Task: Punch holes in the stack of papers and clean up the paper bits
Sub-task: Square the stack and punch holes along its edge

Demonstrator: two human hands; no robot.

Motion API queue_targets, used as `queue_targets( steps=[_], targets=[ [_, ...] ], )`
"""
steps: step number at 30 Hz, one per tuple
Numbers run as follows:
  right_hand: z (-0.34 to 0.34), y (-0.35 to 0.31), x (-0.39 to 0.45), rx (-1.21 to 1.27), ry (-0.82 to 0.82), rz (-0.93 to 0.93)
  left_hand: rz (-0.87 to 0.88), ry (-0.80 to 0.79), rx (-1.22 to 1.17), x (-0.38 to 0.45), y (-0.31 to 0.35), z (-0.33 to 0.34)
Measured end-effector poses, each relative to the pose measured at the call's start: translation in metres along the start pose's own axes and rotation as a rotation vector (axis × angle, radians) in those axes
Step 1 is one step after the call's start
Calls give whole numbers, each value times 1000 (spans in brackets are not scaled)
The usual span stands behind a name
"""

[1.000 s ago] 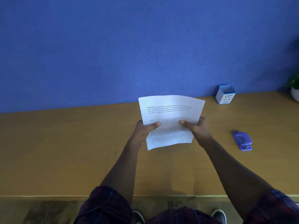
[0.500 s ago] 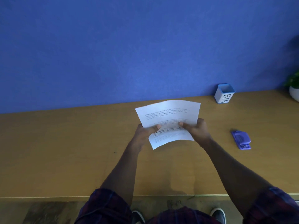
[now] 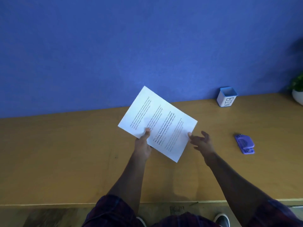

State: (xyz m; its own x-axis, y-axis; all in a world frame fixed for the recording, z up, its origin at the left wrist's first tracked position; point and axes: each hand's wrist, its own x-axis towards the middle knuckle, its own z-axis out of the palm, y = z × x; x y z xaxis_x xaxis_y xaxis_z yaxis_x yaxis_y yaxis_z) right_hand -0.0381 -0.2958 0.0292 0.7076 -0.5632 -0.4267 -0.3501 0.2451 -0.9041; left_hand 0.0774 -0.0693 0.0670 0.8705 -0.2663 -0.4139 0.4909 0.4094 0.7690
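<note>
A white stack of printed papers point(image 3: 165, 118) is held above the wooden desk, turned diagonally with its text running sideways. My left hand point(image 3: 143, 144) pinches its lower-left edge, thumb on top. My right hand point(image 3: 200, 141) is off the sheets, fingers spread, with a fingertip just touching the right edge. A purple hole punch point(image 3: 244, 143) lies on the desk to the right, well apart from both hands. No paper bits are visible.
A small white and blue cup marked BIN point(image 3: 227, 99) stands by the blue wall at the back right. A potted plant point(image 3: 297, 90) sits at the far right edge. The wooden desk point(image 3: 57, 161) has its front edge near my legs.
The papers have been rotated from level to diagonal. My right hand has let go of them and opened; my left hand alone holds them now.
</note>
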Motion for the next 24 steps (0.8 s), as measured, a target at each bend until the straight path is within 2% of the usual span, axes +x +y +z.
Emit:
queue_targets(
  steps=[2, 4, 7, 10, 18, 20, 24],
  targets=[
    [1, -4, -2, 58, -122, 37, -49, -10, -15, -1, -1, 2],
    [5, -6, -3, 73, -244, -19, -66, -65, -24, -2, -2, 4],
    [11, -11, -2, 237, -309, -55, -99, -132, -25, -4, -4, 5],
    [10, -16, 2, 332, -299, -47, -122, -138, 42, -5, -3, 0],
    [-17, -15, 8, 233, -191, -127, -30, 9, 88, 8, 31, -33],
    [-24, -12, 10, 213, -146, -135, -3, 13, 186, 11, 38, -42],
    [-31, -6, 12, 189, -125, -154, -10, -52, 528, 8, 37, -48]
  ],
)
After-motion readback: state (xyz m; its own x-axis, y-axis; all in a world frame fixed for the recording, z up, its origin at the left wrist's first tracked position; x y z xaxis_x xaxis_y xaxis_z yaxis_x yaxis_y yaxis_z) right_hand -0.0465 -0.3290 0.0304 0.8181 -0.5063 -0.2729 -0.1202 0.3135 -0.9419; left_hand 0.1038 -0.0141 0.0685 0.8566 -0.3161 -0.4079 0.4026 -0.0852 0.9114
